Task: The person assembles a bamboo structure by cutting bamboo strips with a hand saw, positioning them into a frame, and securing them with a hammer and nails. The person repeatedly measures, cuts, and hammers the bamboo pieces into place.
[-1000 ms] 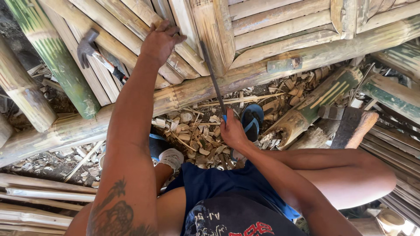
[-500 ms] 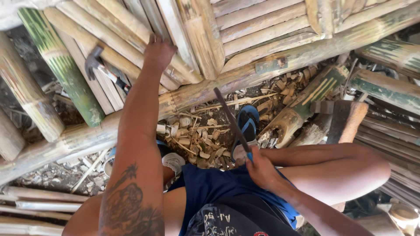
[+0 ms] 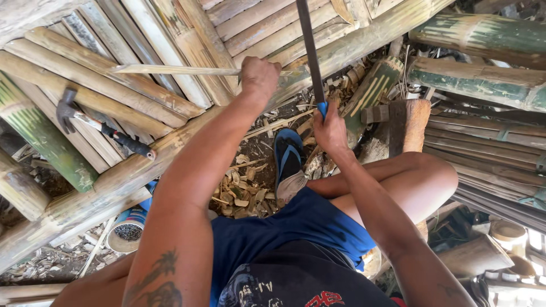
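left hand: fist round thin flat bamboo strip
right hand: gripping long dark blade, right of strip

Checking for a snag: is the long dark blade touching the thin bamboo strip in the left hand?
Cannot tell. In the head view the long dark blade crosses the thin bamboo strip beside the left hand, contact unclear.

Bare arms, a dark tattoo on the left forearm; blue shorts, a black shirt with red and white print, 1 blue flip-flop on a foot
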